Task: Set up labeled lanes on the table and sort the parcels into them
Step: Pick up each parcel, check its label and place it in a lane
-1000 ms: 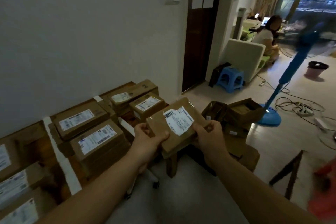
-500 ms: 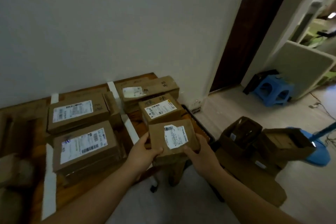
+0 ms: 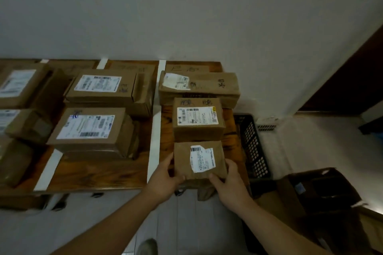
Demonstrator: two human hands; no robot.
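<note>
A small brown parcel (image 3: 182, 161) with a torn white label sits at the front of the rightmost lane on the wooden table (image 3: 99, 174). My left hand (image 3: 164, 178) grips its left side and my right hand (image 3: 230, 182) grips its right front corner. Directly behind it stands another labelled parcel (image 3: 198, 130), and behind that a long flat parcel (image 3: 207, 87). White tape strips (image 3: 154, 130) divide the table into lanes. The middle lane holds two labelled parcels (image 3: 87, 130), and a handwritten lane label (image 3: 186, 68) lies at the back.
More parcels (image 3: 18, 87) fill the lanes at the left. A black perforated crate (image 3: 252, 147) stands right of the table against the wall. Open cardboard boxes (image 3: 319, 192) sit on the floor at the right. A dark door (image 3: 352, 80) is at the far right.
I have turned from the room to face the table, and both hands have brought the small parcel down to the front of the rightmost lane, behind the other two parcels there.
</note>
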